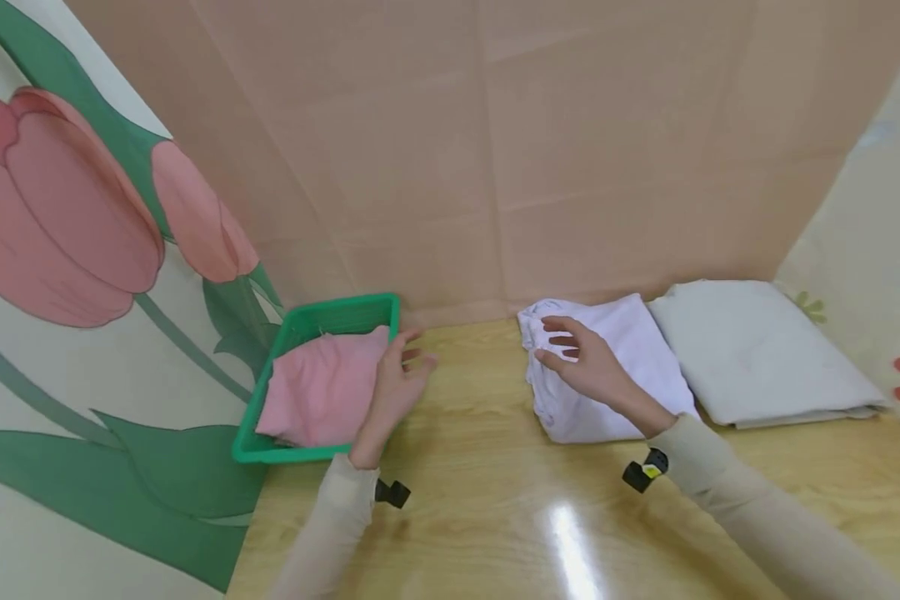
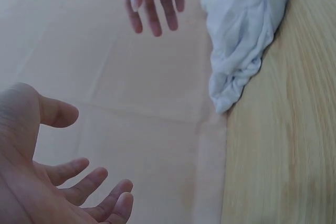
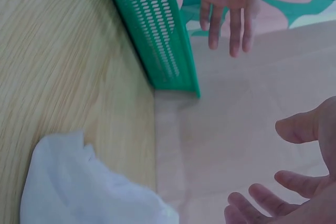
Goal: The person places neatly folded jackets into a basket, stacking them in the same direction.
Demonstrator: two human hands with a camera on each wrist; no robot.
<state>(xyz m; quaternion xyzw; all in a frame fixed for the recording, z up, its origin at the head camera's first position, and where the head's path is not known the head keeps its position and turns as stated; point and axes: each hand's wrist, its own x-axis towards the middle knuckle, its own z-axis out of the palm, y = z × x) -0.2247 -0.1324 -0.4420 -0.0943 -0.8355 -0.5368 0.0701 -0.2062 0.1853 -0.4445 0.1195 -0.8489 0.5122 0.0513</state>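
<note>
A: Which relation in space governs this scene?

B: That of the right hand (image 1: 587, 362) to the folded lilac-white cloth (image 1: 618, 408) on the wooden table (image 1: 480, 467). Twelve o'clock is the top of the head view. The right fingertips hang above the cloth's bunched edge; its bulk lies toward four o'clock from them. That edge runs from about half past eleven to half past five, but the cloth as a whole shows no marked long axis. The right hand is the nearer; the left hand (image 1: 396, 383) is well apart from it.

A: What lies about the left hand?

B: The green basket (image 1: 242, 446), its sides running roughly from one to seven o'clock. Inside, the pink cloth (image 1: 318, 387) lies toward nine o'clock from the left palm. A grey-white cloth (image 1: 765, 354) lies just beside the lilac-white one, at three o'clock from the right hand.

A: How are the fingers set?

B: Both sets are loosely curved and parted, thumbs wide, holding nothing. The wrist views show air between the right hand and the lilac-white cloth, and between the left hand and the basket.

A: What cannot be made out?

B: The left hand and forearm cover part of the basket's three-o'clock side. Each wrist view cuts off its own hand at the frame. What garment or linen each cloth is, and how many layers it has, cannot be told.
</note>
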